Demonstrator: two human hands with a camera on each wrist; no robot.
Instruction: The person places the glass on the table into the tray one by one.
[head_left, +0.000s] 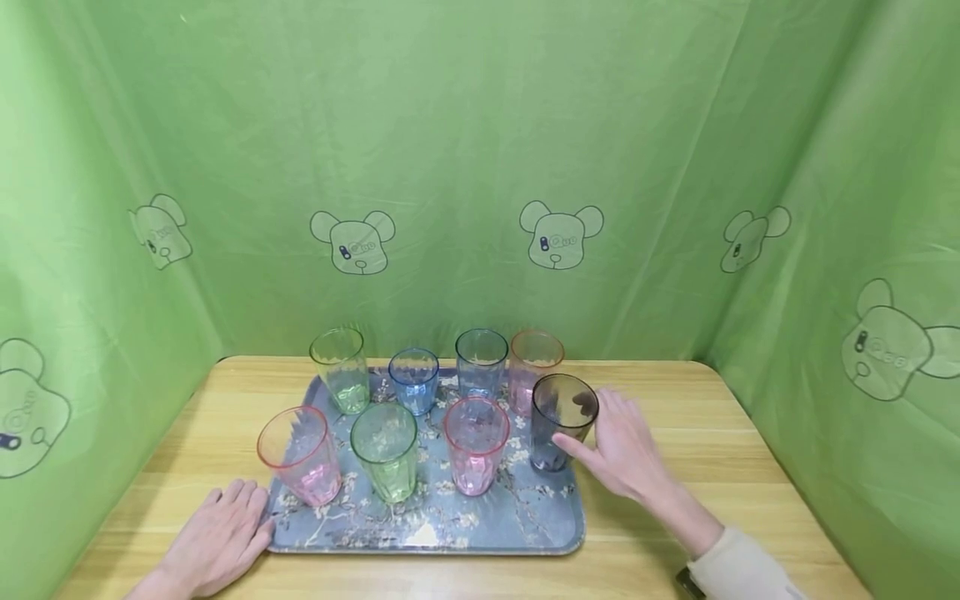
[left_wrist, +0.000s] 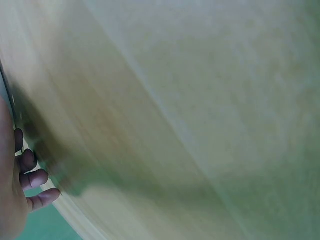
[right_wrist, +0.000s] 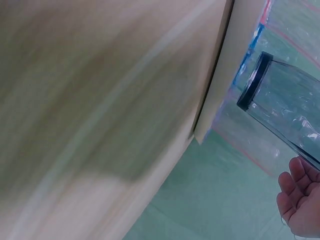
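Observation:
In the head view my right hand (head_left: 626,446) holds a smoky dark tumbler (head_left: 551,454) at the tray's right side, its thumb across the front and its fingers at the far right side. The right wrist view shows that tumbler (right_wrist: 287,102) with the base toward the tray and the fingers (right_wrist: 295,185) bent beside its wall. My left hand (head_left: 221,533) lies palm down on the wooden table, thumb at the left front corner of the blue flowered tray (head_left: 360,533). Its fingers (left_wrist: 37,179) are loosely bent in the left wrist view.
Several clear tumblers stand in two rows on the tray: front pink (head_left: 307,467), green (head_left: 390,467) and pink (head_left: 476,458); back green (head_left: 345,375), short blue (head_left: 414,385), blue (head_left: 482,367) and pink (head_left: 525,375). Green curtain (head_left: 450,125) encloses the wooden table (head_left: 690,433).

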